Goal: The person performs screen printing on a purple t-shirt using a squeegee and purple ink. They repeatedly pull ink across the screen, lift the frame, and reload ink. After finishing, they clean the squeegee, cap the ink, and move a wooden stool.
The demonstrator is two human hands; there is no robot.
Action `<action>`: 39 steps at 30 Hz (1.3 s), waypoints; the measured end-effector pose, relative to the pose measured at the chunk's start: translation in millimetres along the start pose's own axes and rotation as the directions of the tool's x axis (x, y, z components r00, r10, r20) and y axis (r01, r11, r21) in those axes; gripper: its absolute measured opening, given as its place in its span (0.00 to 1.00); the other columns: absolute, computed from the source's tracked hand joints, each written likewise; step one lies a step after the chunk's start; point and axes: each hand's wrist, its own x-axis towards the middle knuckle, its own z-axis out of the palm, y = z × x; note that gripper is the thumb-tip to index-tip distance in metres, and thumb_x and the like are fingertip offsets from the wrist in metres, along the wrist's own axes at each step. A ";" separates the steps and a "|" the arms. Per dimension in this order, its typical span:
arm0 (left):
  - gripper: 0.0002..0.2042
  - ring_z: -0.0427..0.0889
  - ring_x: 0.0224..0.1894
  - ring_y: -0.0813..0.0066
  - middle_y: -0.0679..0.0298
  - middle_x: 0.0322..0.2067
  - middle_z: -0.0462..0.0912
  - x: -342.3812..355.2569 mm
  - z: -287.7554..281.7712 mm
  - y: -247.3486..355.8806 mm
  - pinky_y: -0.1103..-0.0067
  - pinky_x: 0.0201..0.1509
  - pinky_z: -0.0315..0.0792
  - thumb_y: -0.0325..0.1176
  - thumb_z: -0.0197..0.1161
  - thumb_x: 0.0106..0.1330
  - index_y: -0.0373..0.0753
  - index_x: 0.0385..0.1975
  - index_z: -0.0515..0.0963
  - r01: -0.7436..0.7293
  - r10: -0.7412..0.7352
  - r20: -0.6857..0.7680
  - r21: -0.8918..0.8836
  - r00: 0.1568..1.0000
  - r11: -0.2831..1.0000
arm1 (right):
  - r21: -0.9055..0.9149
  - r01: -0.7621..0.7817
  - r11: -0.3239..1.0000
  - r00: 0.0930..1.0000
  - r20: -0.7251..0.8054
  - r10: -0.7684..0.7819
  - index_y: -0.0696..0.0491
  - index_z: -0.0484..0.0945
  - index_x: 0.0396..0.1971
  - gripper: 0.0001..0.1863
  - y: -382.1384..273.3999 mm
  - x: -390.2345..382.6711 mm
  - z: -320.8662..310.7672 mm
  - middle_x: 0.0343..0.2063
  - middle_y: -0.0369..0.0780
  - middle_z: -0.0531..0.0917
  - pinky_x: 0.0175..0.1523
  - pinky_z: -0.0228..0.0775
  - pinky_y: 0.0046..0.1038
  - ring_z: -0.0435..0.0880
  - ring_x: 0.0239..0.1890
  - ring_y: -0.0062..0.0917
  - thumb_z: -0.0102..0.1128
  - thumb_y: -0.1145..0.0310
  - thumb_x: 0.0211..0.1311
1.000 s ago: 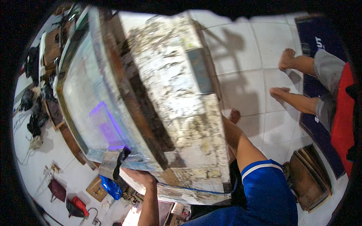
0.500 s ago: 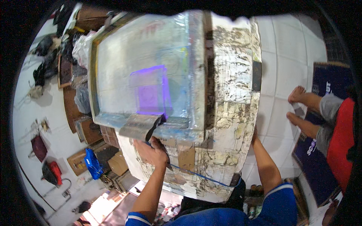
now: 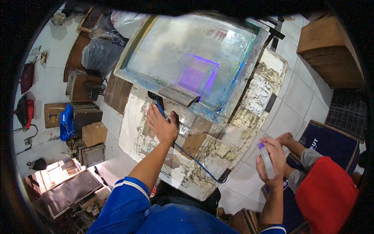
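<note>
A screen-printing frame (image 3: 126, 58) rests on a worn, paint-crusted board (image 3: 136, 140), with a purple ink patch (image 3: 191, 78) on its mesh and a grey metal piece (image 3: 177, 95) along its near edge. My left hand (image 3: 161, 126) lies with fingers apart just below the frame, over a blue cord (image 3: 194, 160) and beside a dark fitting (image 3: 155, 94). My right hand (image 3: 274, 160), right of the board, grips a translucent pale plastic tool (image 3: 267, 162) with a purple end; I cannot make out exactly what it is.
A person in red (image 3: 325, 191) sits barefoot on dark blue boards (image 3: 323, 138) at the right. A cardboard stack (image 3: 319, 54) stands upper right on the tiled floor. At left are plastic bags (image 3: 97, 52), boxes (image 3: 93, 134), a blue bag (image 3: 67, 123) and leaning panels (image 3: 74, 50).
My view has swung round over the frame. My right hand, low at the board's edge before, now holds up the purple-ended tool. My left hand's fingers have spread below the frame.
</note>
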 end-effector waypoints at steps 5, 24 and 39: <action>0.43 0.45 0.79 0.49 0.49 0.77 0.50 0.0 0.1 0.8 0.57 0.80 0.37 0.66 0.43 0.73 0.33 0.76 0.53 0.005 -0.005 -0.002 -0.007 1.000 1.000 | 0.130 0.128 0.983 0.992 -0.001 -0.129 0.58 0.77 0.40 0.20 -23.3 25.0 13.1 0.32 0.47 0.84 0.35 0.78 0.32 0.85 0.31 0.40 0.71 0.78 0.42; 0.45 0.45 0.79 0.47 0.47 0.77 0.50 1.3 2.1 1.5 0.55 0.80 0.36 0.66 0.42 0.73 0.31 0.75 0.52 0.004 -0.004 0.018 -0.014 1.000 1.000 | 0.246 -0.013 0.969 0.999 -0.025 0.020 0.58 0.77 0.32 0.11 -8.3 29.2 19.8 0.25 0.43 0.81 0.33 0.71 0.28 0.79 0.25 0.33 0.67 0.73 0.49; 0.45 0.46 0.79 0.46 0.46 0.76 0.50 0.1 12.3 -6.2 0.54 0.80 0.38 0.67 0.44 0.73 0.30 0.75 0.53 -0.030 0.030 0.005 -0.015 1.000 0.999 | 0.059 -0.221 0.974 0.913 -0.337 0.228 0.60 0.77 0.45 0.16 48.2 -55.1 18.9 0.48 0.54 0.78 0.52 0.72 0.38 0.80 0.47 0.46 0.62 0.66 0.61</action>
